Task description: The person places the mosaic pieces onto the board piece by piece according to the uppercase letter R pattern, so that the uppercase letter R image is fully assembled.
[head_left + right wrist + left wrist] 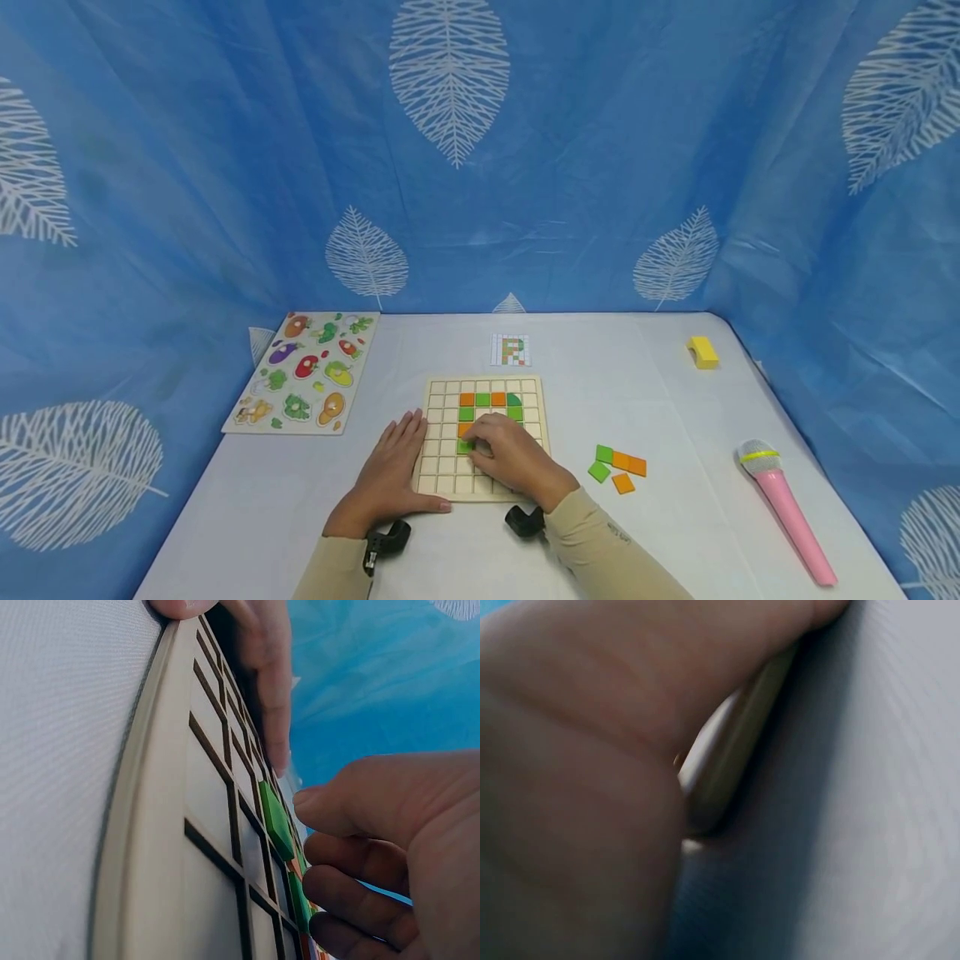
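Note:
A wooden grid board [442,486] lies on the table with several green and orange tiles set in its cells, plus a dark green rounded piece [513,399] at their upper right corner. My left hand [390,471] rests along the board's left edge, fingers straight, thumb by the near left corner. Over the middle of the board my right hand [510,454] is bent, thumb and index finger pinching at the edges of the lowest green tile [464,447]. In the right wrist view this green tile [276,821] sits in its cell, close to the thumb tip; the other fingers are curled.
Loose green and orange tiles [622,460] lie right of the board. Behind it is a small card [511,350] showing a coloured letter R. A vegetable puzzle board [307,375] lies at left. A yellow arch block [702,352] and a pink toy microphone [795,525] are at right.

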{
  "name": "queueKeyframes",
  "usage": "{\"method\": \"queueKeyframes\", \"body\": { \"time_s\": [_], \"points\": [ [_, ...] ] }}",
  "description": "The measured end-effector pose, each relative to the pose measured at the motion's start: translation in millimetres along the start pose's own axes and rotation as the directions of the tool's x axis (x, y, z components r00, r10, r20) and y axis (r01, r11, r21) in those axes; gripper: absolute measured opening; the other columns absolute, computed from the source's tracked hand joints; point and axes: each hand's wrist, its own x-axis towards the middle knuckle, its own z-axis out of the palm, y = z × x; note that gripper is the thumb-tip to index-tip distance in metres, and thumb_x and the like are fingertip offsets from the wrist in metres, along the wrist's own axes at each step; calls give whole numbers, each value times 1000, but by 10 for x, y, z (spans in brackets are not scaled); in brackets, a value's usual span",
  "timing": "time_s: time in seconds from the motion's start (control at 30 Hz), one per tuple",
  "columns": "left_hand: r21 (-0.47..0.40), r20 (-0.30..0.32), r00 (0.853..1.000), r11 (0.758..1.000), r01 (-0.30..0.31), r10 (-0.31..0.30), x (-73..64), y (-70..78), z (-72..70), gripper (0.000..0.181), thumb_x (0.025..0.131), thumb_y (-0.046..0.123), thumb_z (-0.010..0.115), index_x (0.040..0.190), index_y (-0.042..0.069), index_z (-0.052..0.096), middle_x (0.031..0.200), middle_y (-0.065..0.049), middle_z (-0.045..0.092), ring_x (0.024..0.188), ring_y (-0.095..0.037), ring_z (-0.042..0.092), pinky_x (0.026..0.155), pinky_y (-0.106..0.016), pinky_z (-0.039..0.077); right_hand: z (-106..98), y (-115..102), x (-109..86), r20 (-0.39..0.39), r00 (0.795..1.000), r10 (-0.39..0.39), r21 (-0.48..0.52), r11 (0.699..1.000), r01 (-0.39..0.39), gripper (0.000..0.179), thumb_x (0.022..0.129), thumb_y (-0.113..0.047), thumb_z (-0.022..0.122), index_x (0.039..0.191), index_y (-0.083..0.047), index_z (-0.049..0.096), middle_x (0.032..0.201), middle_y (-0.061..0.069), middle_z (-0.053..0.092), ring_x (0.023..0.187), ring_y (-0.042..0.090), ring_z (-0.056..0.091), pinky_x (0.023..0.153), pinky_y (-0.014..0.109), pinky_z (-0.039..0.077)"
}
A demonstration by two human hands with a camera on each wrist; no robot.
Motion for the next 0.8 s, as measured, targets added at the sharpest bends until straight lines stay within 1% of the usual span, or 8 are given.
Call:
{"method": "queueKeyframes", "body": {
  "time_s": [0.07,0.17,0.27,0.4,0.47,0.57,0.67,0.8],
  "points": [
    [-7,-6,1000,1000,-3,3,-1,5,-8,146,64,92,73,165,-3,25,171,-18,22,159,-33,13,126,-52,11,-18,3,-6,-5,1000,-4,-4,1000,4,17,95,-10,78,112,-9,78,114,-3,72,110,14,65,100,35,53],
    [-14,-13,1000,1000,-4,4,-5,9,-9,146,63,90,74,165,-3,26,171,-18,23,158,-33,14,126,-53,12,-74,24,-29,-12,1000,1,18,1000,0,16,96,-9,77,112,-8,79,111,-2,72,105,13,65,96,35,55],
    [-7,-15,1000,1000,-3,3,-6,9,0,146,63,91,74,164,-3,27,171,-18,24,158,-33,15,126,-53,13,-173,72,-81,-29,999,31,43,999,-30,17,96,-8,78,113,-7,79,110,-2,72,100,12,65,90,35,56],
    [-8,-10,1000,1000,8,-9,-12,19,1,147,62,92,74,165,-3,27,171,-18,23,158,-34,15,126,-53,12,-382,165,-190,-55,995,83,45,996,-81,20,94,-9,81,114,-7,79,112,-1,73,105,14,66,94,39,56],
    [-16,-5,1000,1000,14,-14,-15,23,0,147,62,91,74,165,-3,26,171,-18,22,158,-34,14,126,-53,12,-501,218,-269,-68,992,108,30,994,-106,21,93,-8,82,114,-6,79,112,-1,73,106,16,67,96,42,56],
    [-22,-1,1000,1000,15,-15,-14,21,5,148,62,91,75,165,-3,26,171,-18,22,158,-34,14,126,-53,11,-671,340,-424,-94,986,139,-8,990,-141,23,91,-6,83,113,-5,79,112,-1,73,103,17,68,93,43,56],
    [-17,2,1000,1000,14,-14,-12,22,1,148,62,91,75,165,-3,25,171,-18,21,158,-34,13,126,-53,11,-817,488,-607,-121,979,163,-47,984,-170,24,90,-6,85,113,-5,78,110,-3,72,100,16,68,88,41,58],
    [-14,-2,1000,1000,8,-8,-8,27,-6,147,62,90,75,165,-3,26,171,-18,22,158,-34,14,126,-53,11,-994,636,-860,-136,971,196,-77,975,-208,25,89,-5,86,113,-6,79,110,-4,72,99,16,68,86,42,59]
  ]
}}
